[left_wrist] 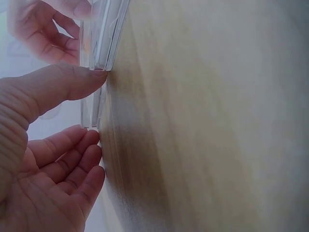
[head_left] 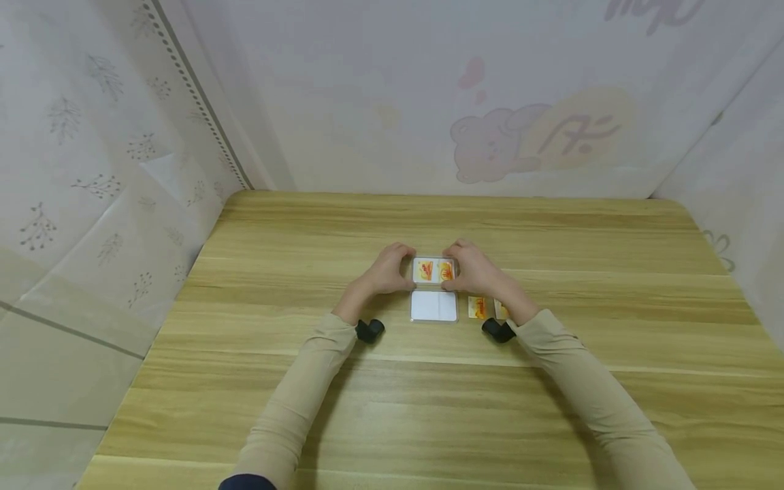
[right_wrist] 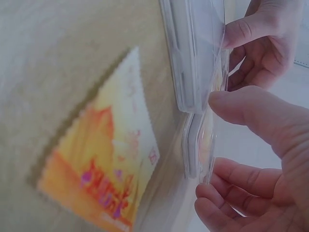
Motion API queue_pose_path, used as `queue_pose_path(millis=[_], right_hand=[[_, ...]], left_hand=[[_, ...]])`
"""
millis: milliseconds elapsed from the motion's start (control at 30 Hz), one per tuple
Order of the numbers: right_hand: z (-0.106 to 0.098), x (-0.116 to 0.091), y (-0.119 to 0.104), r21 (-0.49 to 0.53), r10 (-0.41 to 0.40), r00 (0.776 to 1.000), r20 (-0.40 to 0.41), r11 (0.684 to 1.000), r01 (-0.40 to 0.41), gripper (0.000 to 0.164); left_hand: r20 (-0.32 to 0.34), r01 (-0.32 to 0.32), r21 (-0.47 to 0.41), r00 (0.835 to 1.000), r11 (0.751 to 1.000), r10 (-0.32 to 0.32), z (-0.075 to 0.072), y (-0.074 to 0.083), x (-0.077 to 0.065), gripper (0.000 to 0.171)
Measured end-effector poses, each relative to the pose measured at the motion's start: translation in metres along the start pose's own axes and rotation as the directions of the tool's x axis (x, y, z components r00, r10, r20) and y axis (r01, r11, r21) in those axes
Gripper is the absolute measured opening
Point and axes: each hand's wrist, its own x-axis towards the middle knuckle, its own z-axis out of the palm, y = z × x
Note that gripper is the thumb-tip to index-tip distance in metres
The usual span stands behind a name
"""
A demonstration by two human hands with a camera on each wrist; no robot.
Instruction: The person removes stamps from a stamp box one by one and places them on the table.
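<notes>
A clear plastic case [head_left: 434, 271] with a white inside lies at the middle of the table, two orange-and-yellow postage stamps showing in it. My left hand [head_left: 388, 270] grips its left end, thumb at the near edge and fingers at the far edge. At the right end my right hand [head_left: 473, 267] holds it the same way. A clear part with a stamp under it sits over the white layer in the right wrist view. Just nearer to me is a second flat piece of clear plastic [head_left: 433, 306] with a blank white inside.
To the right of the blank piece, a loose stamp [head_left: 477, 307] lies on the wooden table [head_left: 392, 401]. Another stamp [head_left: 501, 310] is partly hidden by my right wrist. Black wrist cameras sit on both wrists. A printed curtain [head_left: 367, 102] hangs behind the table.
</notes>
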Motion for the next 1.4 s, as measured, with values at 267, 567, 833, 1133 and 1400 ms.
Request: queue_pose_path(millis=[267,567,833,1133,1400], right_hand=[[-0.004,-0.003,0.0,-0.003,0.008,1.0,0.003,1.0,-0.008,0.064],[-0.007,-0.008,0.002,0.014,0.008,1.0,-0.005,1.0,-0.008,0.062],[-0.008,-0.012,0.004,0.011,0.021,1.0,-0.01,1.0,-0.021,0.064],[-0.011,-0.019,0.009,-0.014,0.01,0.999,-0.033,1.0,-0.01,0.062],[-0.014,-0.026,0.016,-0.009,0.018,0.999,-0.049,1.0,-0.019,0.063]], left_hand=[[0.005,-0.008,-0.004,1.0,1.0,0.008,0.001,-0.001,0.002,0.063],[0.003,-0.015,0.0,1.0,1.0,0.015,0.001,-0.001,0.002,0.061],[0.003,-0.006,-0.004,1.0,1.0,0.006,0.001,0.0,0.002,0.062],[0.013,-0.004,0.009,1.0,1.0,0.004,0.0,0.001,0.003,0.062],[0.028,0.02,0.028,0.999,0.999,-0.021,-0.001,0.001,0.004,0.059]])
